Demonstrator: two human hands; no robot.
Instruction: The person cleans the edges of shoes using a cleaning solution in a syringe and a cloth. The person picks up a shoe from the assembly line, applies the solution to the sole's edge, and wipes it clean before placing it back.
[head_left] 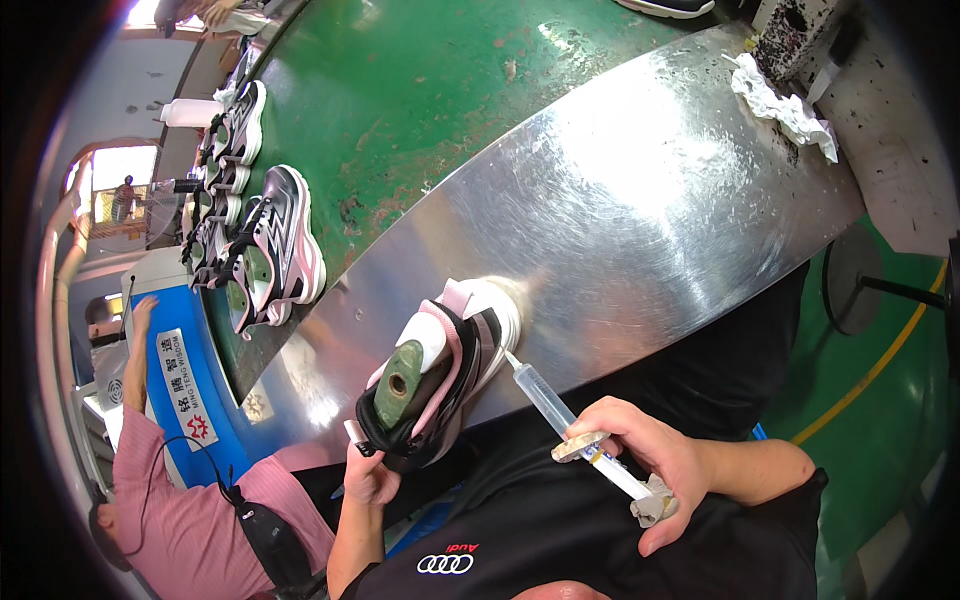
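Observation:
A black, pink and white sneaker [462,360] lies over the metal bench edge, with a green shoe last [400,385] filling its opening. My left hand [370,480] grips it by the heel end, fingers partly hidden behind the shoe. In my right hand [650,450] is a clear plastic syringe [545,397], with wrapping around its finger flange and its plunger end. The narrow tip points at the white sole edge of the sneaker; whether it touches I cannot tell.
Several similar sneakers [285,245] stand at the left on the green surface [420,100]. The steel bench top [600,220] curves across the middle. Crumpled white paper [785,105] lies at the far right. A co-worker in a pink shirt [220,520] is at the left, beside a blue machine [180,370].

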